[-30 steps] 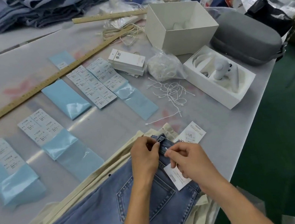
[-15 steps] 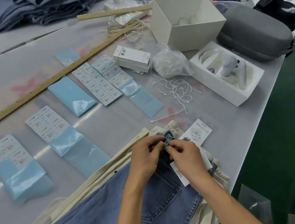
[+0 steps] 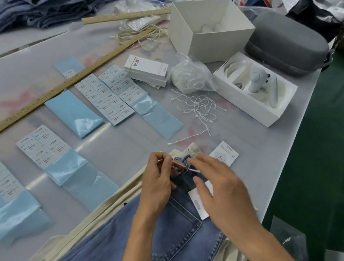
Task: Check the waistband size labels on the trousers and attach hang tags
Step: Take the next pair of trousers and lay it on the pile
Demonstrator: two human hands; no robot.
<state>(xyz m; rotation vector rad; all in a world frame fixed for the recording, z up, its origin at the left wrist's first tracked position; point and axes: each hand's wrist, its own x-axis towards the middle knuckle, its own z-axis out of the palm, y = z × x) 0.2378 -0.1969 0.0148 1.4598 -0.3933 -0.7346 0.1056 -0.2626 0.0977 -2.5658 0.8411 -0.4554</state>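
The right hand (image 3: 219, 187) has drawn back from the waistband since half a second ago; its fingers are now spread and loose over a white paper hang tag (image 3: 198, 203). The left hand (image 3: 160, 179) still pinches the waistband of the blue denim trousers (image 3: 122, 248), near the grey table's (image 3: 259, 152) right edge. Bare table lies beyond toward loose white strings (image 3: 199, 107).
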